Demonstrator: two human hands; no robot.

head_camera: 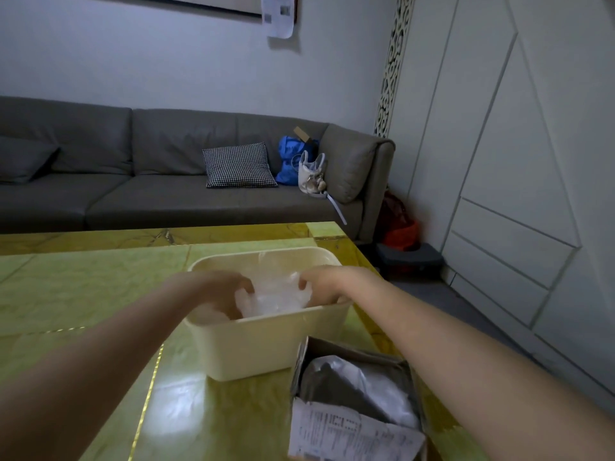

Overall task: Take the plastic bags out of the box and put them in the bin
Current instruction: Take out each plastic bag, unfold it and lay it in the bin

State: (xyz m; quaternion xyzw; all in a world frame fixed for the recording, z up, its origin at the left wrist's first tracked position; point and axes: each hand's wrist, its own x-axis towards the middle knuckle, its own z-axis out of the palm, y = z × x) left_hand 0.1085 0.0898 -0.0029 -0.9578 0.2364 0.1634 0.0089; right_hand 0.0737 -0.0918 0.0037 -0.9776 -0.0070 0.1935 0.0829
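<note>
A cream plastic bin [266, 344] stands on the green table. Crumpled clear plastic bags [273, 296] lie inside it. My left hand [229, 289] reaches into the bin from the left, fingers curled down on the bags. From the right, my right hand [321, 282] pinches the bags' upper edge. An open cardboard box [352, 354] sits near me at the right of the bin, with a grey and white plastic bag [359, 384] inside and a torn shipping label [346, 430] on its front.
The green glossy table [83, 294] has a gold strip and ends at its right edge near the box. Behind it stands a grey sofa [166, 194] with a checked cushion [238, 166], a blue bag and a white bag. White cabinets line the right wall.
</note>
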